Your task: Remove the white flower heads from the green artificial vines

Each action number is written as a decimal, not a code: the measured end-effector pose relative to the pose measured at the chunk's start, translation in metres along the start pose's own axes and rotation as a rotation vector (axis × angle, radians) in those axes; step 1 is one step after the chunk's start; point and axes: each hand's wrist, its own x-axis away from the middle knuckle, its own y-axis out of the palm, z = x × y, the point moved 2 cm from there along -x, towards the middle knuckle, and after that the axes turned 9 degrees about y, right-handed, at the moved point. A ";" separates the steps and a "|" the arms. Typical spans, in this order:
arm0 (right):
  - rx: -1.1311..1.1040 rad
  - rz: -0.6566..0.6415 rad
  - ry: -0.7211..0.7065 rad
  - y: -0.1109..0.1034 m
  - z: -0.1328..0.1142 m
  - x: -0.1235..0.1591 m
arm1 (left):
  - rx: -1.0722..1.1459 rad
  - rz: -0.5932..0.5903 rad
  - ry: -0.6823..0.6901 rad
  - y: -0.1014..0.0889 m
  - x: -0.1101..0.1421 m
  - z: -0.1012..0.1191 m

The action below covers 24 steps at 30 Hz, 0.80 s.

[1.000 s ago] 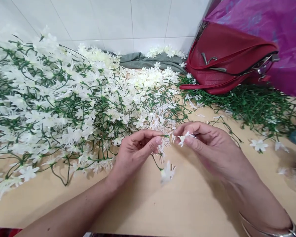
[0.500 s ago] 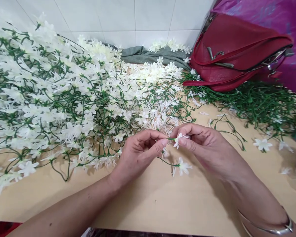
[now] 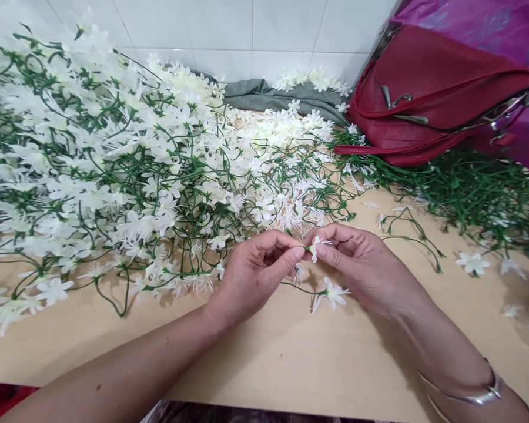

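My left hand [image 3: 264, 267] pinches a short green flower stem between thumb and forefinger. At the end of that stem is a small white artificial flower [image 3: 316, 249], which my right hand [image 3: 355, 258] grips with thumb and fingertips. The two hands nearly meet. Below them, another white flower [image 3: 332, 294] on a green stem sticks out from under my left hand; whether my left hand also holds its stem is hidden. Behind and left of my hands lies a big heap of white artificial flowers [image 3: 158, 170] with green stems.
A red handbag [image 3: 432, 94] leans by the tiled wall at right, before a purple plastic bag [image 3: 489, 29]. Bare green stems [image 3: 480, 182] pile beneath it. A grey-green cloth [image 3: 286, 98] lies along the wall. Loose flowers [image 3: 472, 263] dot the wooden table [image 3: 291, 358].
The whole view has shifted slightly, so the scene sits a little further right. My hands keep their pinch on the flower and its stem, with barely any movement.
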 end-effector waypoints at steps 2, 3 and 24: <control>-0.007 -0.006 -0.005 0.000 0.001 -0.001 | -0.039 -0.013 0.014 0.000 0.000 -0.001; -0.003 -0.007 -0.009 0.001 0.002 -0.002 | -0.054 -0.018 0.020 0.000 0.000 -0.001; -0.059 0.109 -0.074 0.011 0.001 -0.008 | -0.147 0.026 0.040 0.003 -0.001 0.001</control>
